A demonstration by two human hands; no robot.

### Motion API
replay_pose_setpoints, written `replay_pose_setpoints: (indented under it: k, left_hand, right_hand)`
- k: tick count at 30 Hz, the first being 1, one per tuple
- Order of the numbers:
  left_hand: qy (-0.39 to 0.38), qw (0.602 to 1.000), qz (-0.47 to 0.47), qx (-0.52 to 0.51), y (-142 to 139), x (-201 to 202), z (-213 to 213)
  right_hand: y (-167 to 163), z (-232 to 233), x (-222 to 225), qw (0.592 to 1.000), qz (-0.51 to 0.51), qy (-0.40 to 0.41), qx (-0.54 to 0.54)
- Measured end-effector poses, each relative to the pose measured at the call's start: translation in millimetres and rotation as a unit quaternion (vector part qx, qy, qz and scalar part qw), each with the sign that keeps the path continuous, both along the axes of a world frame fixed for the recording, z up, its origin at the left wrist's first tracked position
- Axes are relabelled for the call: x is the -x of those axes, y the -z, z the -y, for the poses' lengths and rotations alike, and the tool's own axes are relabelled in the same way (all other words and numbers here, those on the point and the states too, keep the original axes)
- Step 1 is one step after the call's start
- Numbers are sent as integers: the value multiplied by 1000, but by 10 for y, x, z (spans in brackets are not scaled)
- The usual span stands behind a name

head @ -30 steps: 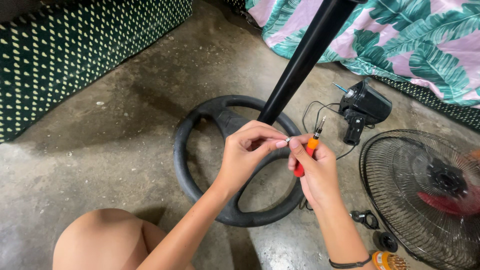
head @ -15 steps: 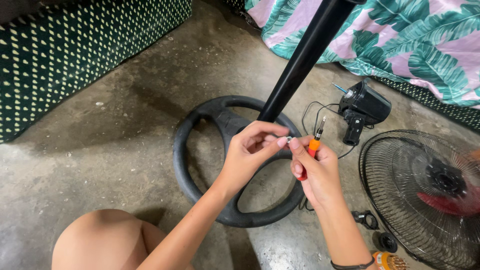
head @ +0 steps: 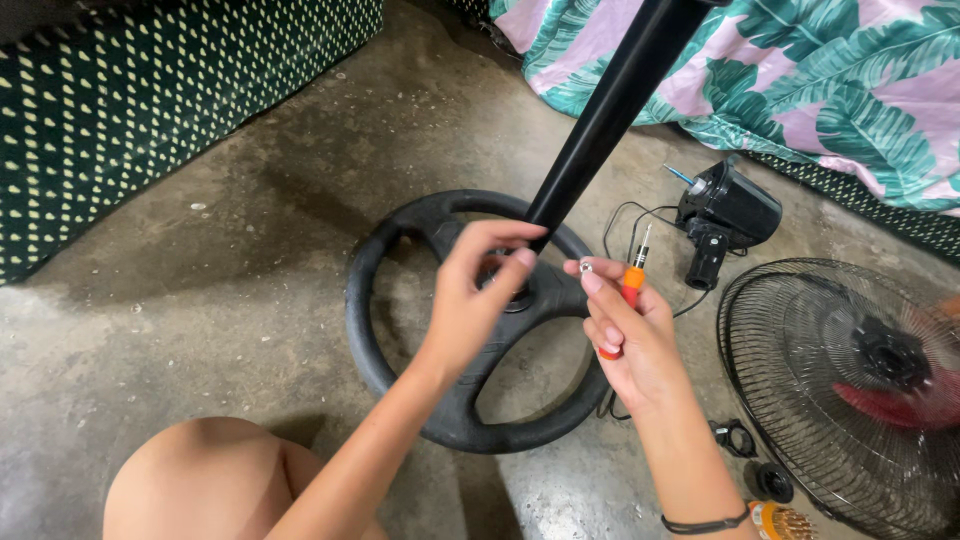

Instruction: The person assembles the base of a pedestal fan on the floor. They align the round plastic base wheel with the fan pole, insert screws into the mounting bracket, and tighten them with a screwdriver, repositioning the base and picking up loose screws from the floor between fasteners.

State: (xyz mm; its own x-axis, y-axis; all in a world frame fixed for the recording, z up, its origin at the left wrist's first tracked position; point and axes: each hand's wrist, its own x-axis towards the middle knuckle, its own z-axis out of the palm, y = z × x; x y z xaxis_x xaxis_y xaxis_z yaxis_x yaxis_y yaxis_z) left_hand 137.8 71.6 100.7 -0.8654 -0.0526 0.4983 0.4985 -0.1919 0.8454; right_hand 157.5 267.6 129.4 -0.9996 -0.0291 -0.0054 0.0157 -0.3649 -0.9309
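My right hand [head: 628,340] grips an orange-handled screwdriver [head: 631,283] and pinches a small silver screw or nut [head: 587,267] at its fingertips. My left hand [head: 478,290] hovers just left of it, fingers curled and a little apart, over the hub of a round black fan base [head: 400,240]. A black pole [head: 610,105] rises from that hub toward the camera. The left fingertips hide part of the hub.
A black fan motor [head: 728,212] with a cable lies to the right. A wire fan guard [head: 800,330] with a red blade lies at the right edge. Small black parts [head: 733,437] sit near it. Leaf-print fabric [head: 800,80] is behind; dotted dark fabric [head: 150,110] at left. My knee [head: 200,480].
My left hand has drawn away from the right fingertips toward the pole. The small silver piece now stays in my right fingers.
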Motion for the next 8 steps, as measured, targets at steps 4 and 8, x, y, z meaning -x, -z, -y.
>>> replay_pose_setpoints:
  k: [4, 8]
  left_hand:
    - [-178, 942, 44, 283, 527, 268, 132]
    - [-152, 894, 71, 416, 1435, 175, 620]
  right_hand:
    - [77, -52, 37, 1000, 5, 14, 3]
    - [250, -112, 77, 999, 34, 17, -37]
